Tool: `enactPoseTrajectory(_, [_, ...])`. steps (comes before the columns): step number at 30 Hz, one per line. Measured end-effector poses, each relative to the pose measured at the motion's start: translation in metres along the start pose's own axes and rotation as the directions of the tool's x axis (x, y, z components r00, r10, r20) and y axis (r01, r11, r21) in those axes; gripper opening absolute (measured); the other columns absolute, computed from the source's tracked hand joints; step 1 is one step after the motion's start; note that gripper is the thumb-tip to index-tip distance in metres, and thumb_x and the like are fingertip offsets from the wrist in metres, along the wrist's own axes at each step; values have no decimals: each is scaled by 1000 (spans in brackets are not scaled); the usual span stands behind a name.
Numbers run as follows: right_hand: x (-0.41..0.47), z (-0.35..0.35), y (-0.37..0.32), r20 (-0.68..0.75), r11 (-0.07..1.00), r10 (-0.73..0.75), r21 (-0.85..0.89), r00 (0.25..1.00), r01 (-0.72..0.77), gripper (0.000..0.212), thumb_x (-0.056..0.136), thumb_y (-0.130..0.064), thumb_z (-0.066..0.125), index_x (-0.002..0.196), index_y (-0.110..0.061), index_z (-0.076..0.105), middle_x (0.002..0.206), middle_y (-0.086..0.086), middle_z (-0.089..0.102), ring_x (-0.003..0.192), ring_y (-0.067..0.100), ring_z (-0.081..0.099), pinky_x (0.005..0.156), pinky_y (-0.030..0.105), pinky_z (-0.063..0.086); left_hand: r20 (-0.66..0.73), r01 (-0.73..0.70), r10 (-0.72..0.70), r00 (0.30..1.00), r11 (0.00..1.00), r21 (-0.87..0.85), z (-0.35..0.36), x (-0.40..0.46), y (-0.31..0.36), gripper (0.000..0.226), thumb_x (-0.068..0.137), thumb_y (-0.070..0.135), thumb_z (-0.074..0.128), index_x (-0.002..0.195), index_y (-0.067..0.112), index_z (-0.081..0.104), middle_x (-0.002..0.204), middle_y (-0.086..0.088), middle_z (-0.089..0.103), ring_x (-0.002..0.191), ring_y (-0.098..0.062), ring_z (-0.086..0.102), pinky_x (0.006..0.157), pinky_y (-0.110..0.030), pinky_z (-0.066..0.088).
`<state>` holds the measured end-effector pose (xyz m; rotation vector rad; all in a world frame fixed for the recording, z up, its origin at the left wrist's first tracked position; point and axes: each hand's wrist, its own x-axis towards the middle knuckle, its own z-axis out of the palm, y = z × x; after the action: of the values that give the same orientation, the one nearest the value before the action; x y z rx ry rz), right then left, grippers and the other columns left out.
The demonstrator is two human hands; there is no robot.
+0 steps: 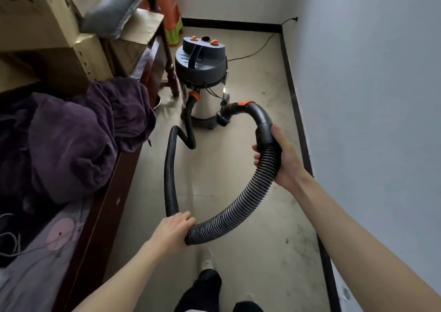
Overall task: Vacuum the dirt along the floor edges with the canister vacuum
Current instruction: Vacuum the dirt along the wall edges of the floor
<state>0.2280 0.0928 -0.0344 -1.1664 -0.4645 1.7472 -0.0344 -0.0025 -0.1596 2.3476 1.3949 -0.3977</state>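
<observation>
Standing on the beige floor [250, 252] near the bed's foot, the canister vacuum [201, 73] trails its ribbed hose [238, 206] in a loop toward the person. The left hand [173, 229] wraps its grip around the hose's low bend; the right hand [281, 156] clasps the hose at its curved handle [259, 116]. Cardboard boxes [35, 25] stacked on the bed are shut, contents hidden.

Open floor [257, 159] strip ran btwn bed [95, 216] on the left and wall [370, 96] on the right. Canister vacuum [202, 82] stood mid-strip near the far end, w/ hose [170, 175] looping across the centre. Clear lane along the right baseboard [296, 111]; power cord [260, 46] crossed it at the far corner.
</observation>
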Motion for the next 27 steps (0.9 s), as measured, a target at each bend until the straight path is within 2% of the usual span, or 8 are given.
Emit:
enactPoseTrajectory(6, [-61,-52,5,-94,997,-63,30,994,66,66,89,-52,55,137,-9,42,74,9,62,50,16,55,48,26,51,39,-22,23,999,999,-29,24,-22,75,37,87,34,58,119,15,54,114,-4,51,107,-22,52,81,-35,45])
enactPoseTrajectory(12, [-132,-102,19,-198,999,-42,-4,979,42,54,70,-50,66,105,-11,52,90,14,62,47,17,55,46,28,51,77,-49,45,996,997,51,54,-22,135,34,87,33,59,116,17,54,114,-2,47,109,-19,48,77,-34,48])
enactPoseTrajectory(15, [-154,-118,19,-261,998,-65,-44,963,55,33,81,-28,73,94,-4,56,77,9,57,50,17,54,51,30,51,-17,-22,24,1000,996,92,49,-16,157,30,86,28,60,112,15,54,114,-1,48,111,-18,47,71,-31,46])
enactPoseTrajectory(16, [-160,-123,19,-295,995,-78,-77,952,58,25,84,-20,72,93,-3,56,72,8,56,51,17,55,53,31,51,-66,-33,40,997,994,107,46,-13,163,32,79,29,69,105,14,57,109,-1,52,106,-18,51,65,-29,47])
enactPoseTrajectory(18, [-166,-133,17,-362,987,-129,-133,923,86,21,86,-14,71,97,-3,57,67,7,56,52,16,56,54,31,49,-112,-100,118,987,983,155,40,-6,170,46,41,32,88,76,16,61,82,0,57,77,-16,61,42,-24,43])
enactPoseTrajectory(20, [-172,-139,11,-393,981,-185,-131,901,145,20,86,-14,70,96,-4,57,63,6,57,51,16,56,53,31,49,-188,-141,167,968,980,143,39,4,170,52,20,27,87,61,17,56,66,0,53,57,-18,58,34,-22,38])
enactPoseTrajectory(22, [-175,-139,0,-379,976,-218,-87,900,200,17,87,-13,69,95,-5,56,63,5,56,51,16,55,52,30,50,-226,-156,166,960,986,65,36,10,168,48,27,21,86,65,14,57,68,-2,54,57,-23,58,39,-26,41])
enactPoseTrajectory(27, [-170,-130,-29,-310,949,-227,143,923,281,17,88,-13,67,96,-4,55,66,5,52,57,16,53,60,30,51,-383,-150,48,922,959,-240,8,18,142,39,60,2,76,97,6,64,96,-10,60,87,-33,58,70,-39,52])
